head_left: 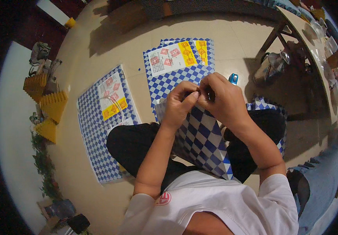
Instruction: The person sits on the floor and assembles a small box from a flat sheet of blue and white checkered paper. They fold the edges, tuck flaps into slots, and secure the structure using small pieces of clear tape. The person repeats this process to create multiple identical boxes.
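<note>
Head view: left hand [180, 102] and right hand [220, 98] pinch top edge of checkered bag [202, 137] on lap. Two flat bags [102, 121] on floor, apparently unworked; folded yellow stacks [51, 105] beside wall.

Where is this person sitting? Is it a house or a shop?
Probably a home or small workshop. The person sits on a tiled floor with blue-and-white checkered sheets spread around, folded yellow paper stacks by the wall, and a cluttered wooden table alongside.
</note>
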Demonstrator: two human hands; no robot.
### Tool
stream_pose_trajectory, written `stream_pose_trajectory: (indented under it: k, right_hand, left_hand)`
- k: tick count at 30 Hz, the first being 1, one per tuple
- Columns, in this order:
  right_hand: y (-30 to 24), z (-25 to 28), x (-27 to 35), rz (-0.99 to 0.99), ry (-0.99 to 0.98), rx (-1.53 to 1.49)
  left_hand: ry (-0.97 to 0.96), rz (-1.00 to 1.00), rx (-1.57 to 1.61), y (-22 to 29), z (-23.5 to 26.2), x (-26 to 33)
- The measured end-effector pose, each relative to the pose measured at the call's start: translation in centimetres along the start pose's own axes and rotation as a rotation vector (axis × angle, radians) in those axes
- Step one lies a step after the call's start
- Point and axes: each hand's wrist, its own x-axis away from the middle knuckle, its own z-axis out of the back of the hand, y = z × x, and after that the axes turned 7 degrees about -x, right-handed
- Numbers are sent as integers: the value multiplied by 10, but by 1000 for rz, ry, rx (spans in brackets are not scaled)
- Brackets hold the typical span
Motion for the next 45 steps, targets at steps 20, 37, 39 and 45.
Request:
stream_pose_trajectory:
  k: [20, 37, 39, 45]
  right_hand:
    - [31, -18, 66, -372, -86, -892]
    - [83, -111, 75, -541, 24, -643]
    - [82, -113, 69, -574, 30, -654]
    - [87, -125, 73, -557, -44, -670]
  left_hand:
    - [-15, -13, 29, -24, 15, 20]
    - [164, 156, 177, -111, 26, 30]
    - [190, 168, 111, -112, 26, 29]
    - [264, 121, -98, -126, 31, 29]
